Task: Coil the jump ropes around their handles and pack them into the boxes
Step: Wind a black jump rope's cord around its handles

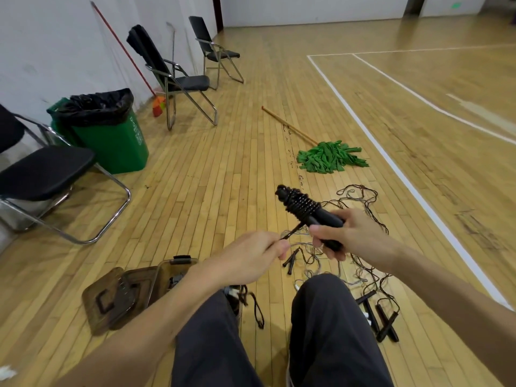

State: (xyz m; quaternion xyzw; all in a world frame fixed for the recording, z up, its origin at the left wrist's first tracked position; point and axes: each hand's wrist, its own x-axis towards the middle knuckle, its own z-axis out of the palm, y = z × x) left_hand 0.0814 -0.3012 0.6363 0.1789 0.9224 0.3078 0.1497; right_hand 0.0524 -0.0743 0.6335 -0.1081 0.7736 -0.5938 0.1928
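My right hand (351,236) grips a pair of black jump rope handles (324,219) held together, their far half wrapped in dark rope coils (296,202). My left hand (254,255) pinches the loose end of that rope (293,231), pulled taut just below the coils. On the floor beyond my knees lies a tangle of loose jump ropes (357,202), with more black handles (385,319) at the right. A brown translucent box (156,277) stands open at my left knee, its lid (111,300) lying beside it.
My legs in dark trousers (329,331) fill the bottom of the view. A green mop (329,156) lies on the wooden floor ahead. A green bin (111,135) and black folding chairs (178,79) stand along the white wall at left.
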